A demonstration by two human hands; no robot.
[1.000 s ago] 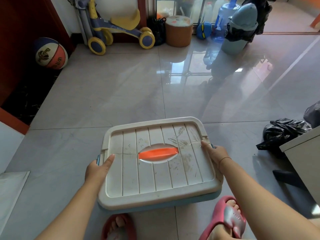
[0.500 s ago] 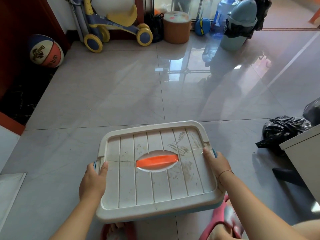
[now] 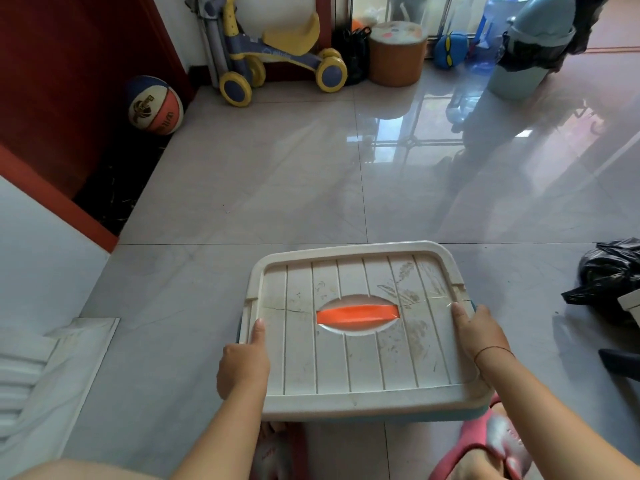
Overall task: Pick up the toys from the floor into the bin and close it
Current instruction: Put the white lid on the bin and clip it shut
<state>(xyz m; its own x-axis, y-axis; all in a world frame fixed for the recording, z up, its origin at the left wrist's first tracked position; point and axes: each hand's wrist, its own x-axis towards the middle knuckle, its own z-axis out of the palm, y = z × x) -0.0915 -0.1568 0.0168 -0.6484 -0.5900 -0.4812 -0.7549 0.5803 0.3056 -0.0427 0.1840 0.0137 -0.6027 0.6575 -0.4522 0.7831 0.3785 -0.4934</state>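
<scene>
The blue plastic storage bin point(image 3: 436, 415) sits low in front of the person, above the toes of the pink rubber slippers point(image 3: 493, 441). It is covered by a cream-white ribbed plastic lid point(image 3: 301, 358) that lies flat and square on it. The lid is scuffed and stained, with a thin crack running across its middle, and an orange strap handle point(image 3: 356, 315) sits in an oval recess at its centre. Only a thin blue strip of the bin shows under the lid's near edge.

The left hand point(image 3: 244, 365) grips the bin's left side, with the thumb laid along the lid's rim. The right hand point(image 3: 479, 332) grips the right side in the same way, with the thumb on top. The fingers of both hands curl down out of sight. The bin's contents are hidden, and it cannot be told whether its base touches the floor.

The floor is of glossy pale grey tiles point(image 3: 277, 188) that mirror a window. Against the far wall stand a yellow and blue ride-on toy point(image 3: 277, 53), a round orange stool point(image 3: 396, 55) and a pale blue swing-top waste bin point(image 3: 530, 50). A blue, white and orange basketball point(image 3: 154, 105) rests by a dark red door frame on the left. A crumpled black plastic bag point(image 3: 609, 275) lies at the right, cut off by the frame edge.
</scene>
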